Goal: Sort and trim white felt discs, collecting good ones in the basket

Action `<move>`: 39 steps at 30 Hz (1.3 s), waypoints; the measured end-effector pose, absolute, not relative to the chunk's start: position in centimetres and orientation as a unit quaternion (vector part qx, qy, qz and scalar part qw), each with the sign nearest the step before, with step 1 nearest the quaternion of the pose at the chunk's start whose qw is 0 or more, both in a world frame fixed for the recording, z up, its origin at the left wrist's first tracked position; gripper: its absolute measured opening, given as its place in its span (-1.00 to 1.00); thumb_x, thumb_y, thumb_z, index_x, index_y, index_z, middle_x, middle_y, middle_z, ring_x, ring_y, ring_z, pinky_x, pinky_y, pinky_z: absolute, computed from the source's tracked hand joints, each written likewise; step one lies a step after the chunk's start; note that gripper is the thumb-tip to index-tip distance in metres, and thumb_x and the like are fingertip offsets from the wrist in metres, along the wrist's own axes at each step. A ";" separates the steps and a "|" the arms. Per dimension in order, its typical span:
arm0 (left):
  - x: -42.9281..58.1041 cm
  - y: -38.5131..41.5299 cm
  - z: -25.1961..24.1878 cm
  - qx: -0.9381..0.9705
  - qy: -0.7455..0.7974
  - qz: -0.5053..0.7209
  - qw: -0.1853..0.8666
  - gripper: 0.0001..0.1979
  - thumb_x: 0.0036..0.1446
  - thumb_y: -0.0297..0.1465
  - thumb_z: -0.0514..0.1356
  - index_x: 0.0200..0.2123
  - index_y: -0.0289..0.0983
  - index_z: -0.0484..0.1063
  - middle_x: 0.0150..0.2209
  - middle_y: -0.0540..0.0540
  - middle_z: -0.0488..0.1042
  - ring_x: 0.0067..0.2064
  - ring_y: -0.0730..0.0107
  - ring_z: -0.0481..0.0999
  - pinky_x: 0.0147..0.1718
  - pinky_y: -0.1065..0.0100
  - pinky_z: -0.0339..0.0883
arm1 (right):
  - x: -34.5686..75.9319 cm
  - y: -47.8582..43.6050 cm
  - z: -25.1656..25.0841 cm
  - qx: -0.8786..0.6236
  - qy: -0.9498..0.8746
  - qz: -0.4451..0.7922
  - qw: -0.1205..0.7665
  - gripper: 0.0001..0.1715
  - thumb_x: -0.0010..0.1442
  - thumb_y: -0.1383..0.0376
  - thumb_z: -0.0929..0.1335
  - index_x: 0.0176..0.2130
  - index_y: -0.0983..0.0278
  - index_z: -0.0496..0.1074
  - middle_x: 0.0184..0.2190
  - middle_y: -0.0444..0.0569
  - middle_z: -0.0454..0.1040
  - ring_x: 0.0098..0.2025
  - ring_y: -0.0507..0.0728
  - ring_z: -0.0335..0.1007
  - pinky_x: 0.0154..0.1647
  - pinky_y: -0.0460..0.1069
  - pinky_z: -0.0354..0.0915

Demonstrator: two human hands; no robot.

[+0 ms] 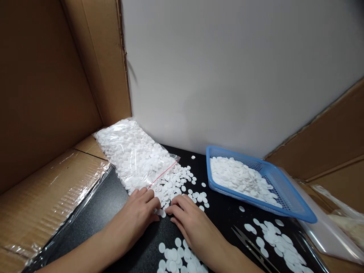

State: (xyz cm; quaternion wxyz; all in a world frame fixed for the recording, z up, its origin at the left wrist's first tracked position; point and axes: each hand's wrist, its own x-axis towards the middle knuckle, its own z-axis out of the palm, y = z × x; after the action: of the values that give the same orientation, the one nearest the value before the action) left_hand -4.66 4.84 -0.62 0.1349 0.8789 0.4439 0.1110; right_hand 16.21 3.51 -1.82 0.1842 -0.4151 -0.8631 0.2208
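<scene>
A clear zip bag [136, 151] full of small white discs lies at the left, its red-lined mouth facing me. Loose white discs [173, 185] spill out of it onto the black table. My left hand [140, 210] is beside the bag's near corner, its fingers bent and close together. Opposite it, my right hand [190, 220] rests by the near edge of the spill, fingers curled inward. A few discs show between the two hands. What each hand's fingertips hold, if anything, is hidden.
A blue plastic basket [298, 216] with many white discs stands at the right. Tweezers [250, 246] lie beside another group of discs [284, 246]. More discs [173, 261] lie close to me. Cardboard [51, 189] and a white panel [227, 76] enclose the table.
</scene>
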 end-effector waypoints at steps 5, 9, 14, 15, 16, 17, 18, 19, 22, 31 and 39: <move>-4.2 4.4 -1.1 0.885 0.413 0.137 0.166 -0.88 0.26 -0.55 0.23 -0.33 -0.24 0.43 -0.30 -0.01 0.47 -0.25 0.29 0.41 -0.20 0.25 0.24 | 17.2 2.5 -0.6 -0.438 -0.823 0.314 0.178 -0.70 0.22 0.60 0.31 -0.22 0.22 0.45 -0.18 -0.04 0.42 -0.11 0.14 0.39 -0.11 0.00 0.35; -3.7 4.0 -1.1 0.888 0.408 0.119 0.177 -0.85 0.14 -0.54 0.36 -0.32 -0.24 0.45 -0.29 -0.01 0.48 -0.21 0.26 0.43 -0.20 0.26 0.25 | 18.5 1.9 -0.4 -0.491 -0.770 0.375 0.159 -0.73 0.17 0.59 0.34 -0.28 0.22 0.40 -0.26 -0.11 0.43 -0.22 0.10 0.40 -0.20 -0.04 0.32; -3.6 3.5 -1.4 0.881 0.420 0.113 0.189 -0.74 0.00 -0.55 0.46 -0.33 -0.23 0.45 -0.29 0.01 0.45 -0.21 0.25 0.41 -0.23 0.26 0.21 | 19.5 1.6 -1.0 -0.511 -0.750 0.372 0.195 -0.72 0.19 0.57 0.31 -0.21 0.21 0.40 -0.25 -0.10 0.43 -0.26 0.08 0.39 -0.23 -0.04 0.31; -3.7 3.4 -1.5 0.878 0.422 0.120 0.190 -0.74 0.00 -0.55 0.46 -0.33 -0.22 0.45 -0.29 0.01 0.45 -0.21 0.25 0.41 -0.23 0.26 0.21 | 19.6 1.6 -1.1 -0.510 -0.753 0.365 0.199 -0.72 0.20 0.57 0.30 -0.21 0.21 0.40 -0.24 -0.10 0.43 -0.25 0.09 0.39 -0.22 -0.04 0.31; -3.9 3.4 -1.6 0.875 0.424 0.127 0.194 -0.75 0.01 -0.55 0.45 -0.32 -0.22 0.45 -0.28 0.01 0.44 -0.20 0.26 0.40 -0.22 0.26 0.21 | 19.6 1.7 -1.1 -0.509 -0.757 0.358 0.200 -0.72 0.21 0.57 0.29 -0.21 0.22 0.40 -0.24 -0.09 0.43 -0.24 0.10 0.40 -0.21 -0.03 0.31; -4.0 3.5 -1.6 0.872 0.427 0.133 0.198 -0.75 0.02 -0.54 0.44 -0.32 -0.21 0.45 -0.27 0.01 0.44 -0.20 0.25 0.40 -0.21 0.26 0.21 | 19.5 1.8 -1.0 -0.509 -0.760 0.352 0.199 -0.72 0.21 0.57 0.28 -0.23 0.22 0.40 -0.24 -0.09 0.43 -0.23 0.10 0.40 -0.20 -0.03 0.30; -4.2 3.6 -1.6 0.870 0.428 0.137 0.203 -0.76 0.03 -0.55 0.43 -0.31 -0.21 0.44 -0.27 0.01 0.44 -0.19 0.25 0.40 -0.20 0.25 0.21 | 19.5 1.9 -1.0 -0.511 -0.760 0.350 0.197 -0.73 0.22 0.57 0.27 -0.25 0.22 0.40 -0.24 -0.09 0.43 -0.23 0.10 0.40 -0.20 -0.02 0.30; -4.3 3.7 -1.5 0.869 0.428 0.140 0.206 -0.77 0.04 -0.55 0.42 -0.32 -0.21 0.44 -0.27 0.01 0.44 -0.19 0.25 0.40 -0.19 0.25 0.21 | 19.4 1.9 -0.9 -0.512 -0.759 0.352 0.193 -0.73 0.22 0.57 0.27 -0.28 0.23 0.40 -0.25 -0.09 0.43 -0.22 0.10 0.40 -0.20 -0.03 0.30; -4.4 4.0 -1.0 0.870 0.421 0.139 0.215 -0.79 0.07 -0.58 0.38 -0.32 -0.21 0.45 -0.27 0.01 0.45 -0.18 0.24 0.39 -0.18 0.24 0.20 | 19.2 2.0 -0.5 -0.513 -0.756 0.367 0.174 -0.74 0.22 0.56 0.30 -0.35 0.23 0.42 -0.27 -0.11 0.43 -0.23 0.09 0.41 -0.21 -0.04 0.28; -4.2 3.9 -0.4 0.869 0.404 0.132 0.253 -0.75 0.20 -0.67 0.19 -0.38 -0.21 0.50 -0.30 -0.01 0.42 -0.22 0.29 0.38 -0.20 0.29 0.18 | 19.2 2.1 -0.2 -0.503 -0.767 0.362 0.163 -0.75 0.30 0.53 0.29 -0.33 0.24 0.42 -0.28 -0.11 0.44 -0.23 0.08 0.42 -0.20 -0.05 0.29; -4.1 4.1 -0.1 0.865 0.416 0.125 0.249 -0.72 0.25 -0.67 0.10 -0.33 -0.22 0.50 -0.28 -0.05 0.43 -0.20 0.24 0.37 -0.16 0.21 0.17 | 17.1 2.0 -1.4 -0.514 -0.791 0.276 0.183 -0.86 0.28 0.48 0.36 -0.27 0.25 0.43 -0.24 -0.06 0.43 -0.26 0.12 0.45 -0.25 -0.02 0.32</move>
State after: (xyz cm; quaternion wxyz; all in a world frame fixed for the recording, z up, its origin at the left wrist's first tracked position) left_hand -4.11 4.07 -0.08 0.2490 0.8654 0.4164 0.1249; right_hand 17.06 2.01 -1.43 0.1832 -0.5138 -0.7914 0.2760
